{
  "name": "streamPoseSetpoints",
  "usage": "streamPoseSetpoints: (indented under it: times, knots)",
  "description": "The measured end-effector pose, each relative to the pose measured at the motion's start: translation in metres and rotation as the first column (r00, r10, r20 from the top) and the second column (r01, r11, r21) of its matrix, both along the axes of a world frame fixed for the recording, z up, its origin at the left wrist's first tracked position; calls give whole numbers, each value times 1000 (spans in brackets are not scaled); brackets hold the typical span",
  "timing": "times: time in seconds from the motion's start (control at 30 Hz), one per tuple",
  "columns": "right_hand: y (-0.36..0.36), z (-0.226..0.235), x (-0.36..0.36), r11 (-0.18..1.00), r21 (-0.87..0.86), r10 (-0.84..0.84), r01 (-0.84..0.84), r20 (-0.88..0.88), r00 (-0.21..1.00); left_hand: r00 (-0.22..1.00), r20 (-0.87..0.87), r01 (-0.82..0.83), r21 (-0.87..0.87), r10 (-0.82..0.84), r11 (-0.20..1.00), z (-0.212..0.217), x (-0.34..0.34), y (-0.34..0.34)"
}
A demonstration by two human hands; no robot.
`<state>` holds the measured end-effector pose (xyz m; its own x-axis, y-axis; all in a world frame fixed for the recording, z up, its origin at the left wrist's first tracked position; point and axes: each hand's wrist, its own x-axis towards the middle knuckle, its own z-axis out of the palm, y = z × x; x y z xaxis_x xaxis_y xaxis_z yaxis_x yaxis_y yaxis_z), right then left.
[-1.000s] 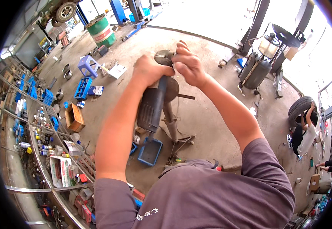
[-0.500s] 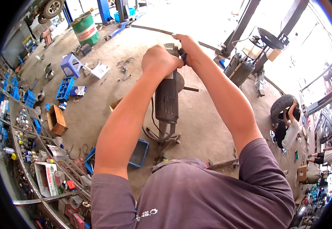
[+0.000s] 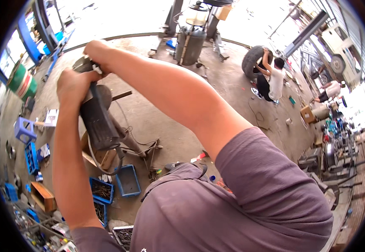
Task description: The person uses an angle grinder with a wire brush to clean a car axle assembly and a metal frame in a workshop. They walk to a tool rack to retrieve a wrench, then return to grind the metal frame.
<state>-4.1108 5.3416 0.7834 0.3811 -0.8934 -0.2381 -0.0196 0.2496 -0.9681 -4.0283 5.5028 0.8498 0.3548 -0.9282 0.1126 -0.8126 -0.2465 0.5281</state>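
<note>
A black corded power tool with a slotted housing, which looks like an angle grinder (image 3: 100, 126), slants toward me at left centre. My left hand (image 3: 73, 86) is closed at its far end, thumb toward the right. My right hand (image 3: 100, 54) is bent over the same end, closed about something its fingers hide; a small pale piece shows beside it. Between both hands a round grey metal part (image 3: 82, 65) shows. Just past the housing are a brownish disc (image 3: 103, 95) and a dark rod (image 3: 122, 95) sticking out rightward. Below stands a metal stand (image 3: 134, 145) on spread legs.
Blue bins (image 3: 128, 180) and a wooden box (image 3: 43, 196) lie on the floor at lower left. A blue stool (image 3: 24, 130) and a green drum (image 3: 23, 84) are farther left. At right a person (image 3: 275, 80) crouches at a tyre (image 3: 253, 62); gas cylinders (image 3: 189, 47) stand at the back.
My view has swung right, so hands, tool and floor things sit farther left in the picture. Both hands stay at the tool's far end.
</note>
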Motion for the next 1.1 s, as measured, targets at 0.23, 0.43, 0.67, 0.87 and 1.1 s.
streamPoseSetpoints:
  times: [0.23,0.43,0.67,0.87,1.1]
  knots:
    - [-46,-21,-3,262,-601,-147,-755,-798,584,999,-44,6,-13,-7,1000,-13,10,-15]
    - [-9,20,27,999,-46,-25,15,-225,974,988,-136,-79,-67,69,995,-20,9,-5]
    - [20,34,25,930,-149,340,-337,-7,940,948,-185,-286,-138,259,948,-24,0,4]
    - [20,37,45,873,-95,485,-478,88,870,903,-295,-361,-125,312,924,-19,-9,9]
    - [34,60,58,593,-255,755,-763,-153,638,695,-483,-682,-209,532,701,-15,-47,15]
